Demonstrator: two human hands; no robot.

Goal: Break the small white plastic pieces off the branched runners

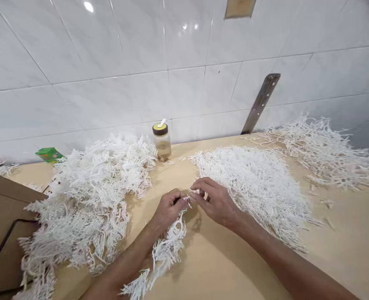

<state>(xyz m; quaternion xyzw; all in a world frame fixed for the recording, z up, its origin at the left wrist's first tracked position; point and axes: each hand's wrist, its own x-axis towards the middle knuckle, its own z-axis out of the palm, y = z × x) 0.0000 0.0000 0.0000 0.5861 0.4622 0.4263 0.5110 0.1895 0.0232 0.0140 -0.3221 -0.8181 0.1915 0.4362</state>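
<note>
The left hand (167, 209) and right hand (217, 203) partly hid the white strand (188, 202) between them, too small to make out. Left of them, the view's edge cut off a cardboard box (6, 221); far right, a strand heap (334, 154) blurred.

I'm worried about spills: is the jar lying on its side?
No, the jar stands upright near the tiled wall, with its yellow-topped, dark-rimmed lid uppermost.

Worn on the head and aimed forward and down, from above the near side of the desk (222, 271) to the tiled wall (109, 104) behind. Set near enough to take in left hand (167, 210) and right hand (216, 201) below centre, plus both forearms (265, 243) from the lower edge upward.
</note>
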